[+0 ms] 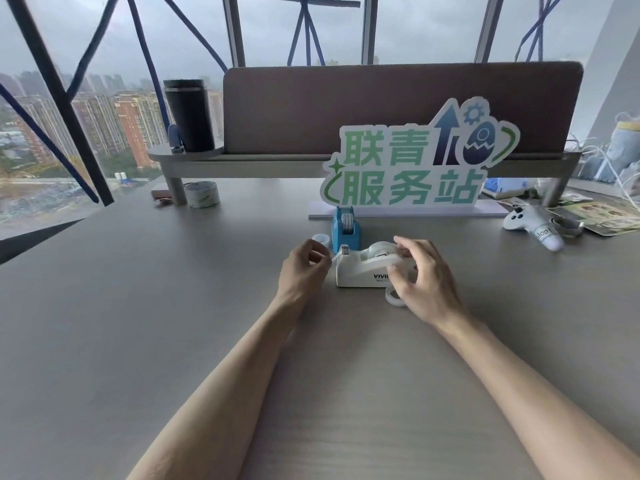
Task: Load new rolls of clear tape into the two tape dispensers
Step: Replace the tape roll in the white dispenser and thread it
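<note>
Hands work a white plastic desktop tape dispenser [367,268]: the left hand [304,268], fingers pinched narrow, apparently draws the clear tape end past its cutter, while the right hand [420,278] steadies the seated roll, fingers loosely curled. Pulling straight and taut should avoid wrinkles. Behind it stands a small blue dispenser [345,227]; a loose tape ring [394,296] lies beside its base.

white dispenser's [363,268] logo half behind right hand [424,282], loose roll [393,296] partly covered

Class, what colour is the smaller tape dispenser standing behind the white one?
Blue, seen best in the head view.
</note>
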Demonstrator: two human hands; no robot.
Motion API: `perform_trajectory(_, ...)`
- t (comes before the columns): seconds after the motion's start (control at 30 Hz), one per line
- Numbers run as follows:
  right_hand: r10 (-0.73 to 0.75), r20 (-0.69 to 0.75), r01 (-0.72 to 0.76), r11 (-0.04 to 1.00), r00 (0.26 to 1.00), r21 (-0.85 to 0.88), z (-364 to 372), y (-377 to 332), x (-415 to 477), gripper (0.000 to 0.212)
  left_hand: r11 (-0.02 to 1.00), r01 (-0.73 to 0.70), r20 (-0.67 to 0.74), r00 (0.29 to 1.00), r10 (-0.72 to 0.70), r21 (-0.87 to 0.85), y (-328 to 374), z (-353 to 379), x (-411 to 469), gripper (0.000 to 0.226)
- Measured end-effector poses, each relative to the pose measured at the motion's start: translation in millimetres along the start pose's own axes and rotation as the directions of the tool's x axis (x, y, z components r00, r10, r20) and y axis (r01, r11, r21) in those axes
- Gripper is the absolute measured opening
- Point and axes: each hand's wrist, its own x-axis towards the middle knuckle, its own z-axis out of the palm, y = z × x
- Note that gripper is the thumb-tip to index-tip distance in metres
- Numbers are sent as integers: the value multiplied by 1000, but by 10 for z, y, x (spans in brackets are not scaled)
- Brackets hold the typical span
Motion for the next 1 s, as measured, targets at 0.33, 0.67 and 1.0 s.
perform_trajectory(0.33,-16,24,17,1000,1000,-14,-7,-4,-5,52,975,-76,41,997,68,209,-56,58,30,7)
perform_trajectory(0.67,-31,14,31,1000,999,7,-19,-8,-9,50,945,-130,32,992,126,300,-72,75,-3,10)
perform_trajectory(1.0,126,121,-136,988,985,76,-29,26,25,59,891,-115,39,993,108,439,-57,31,-70,16)
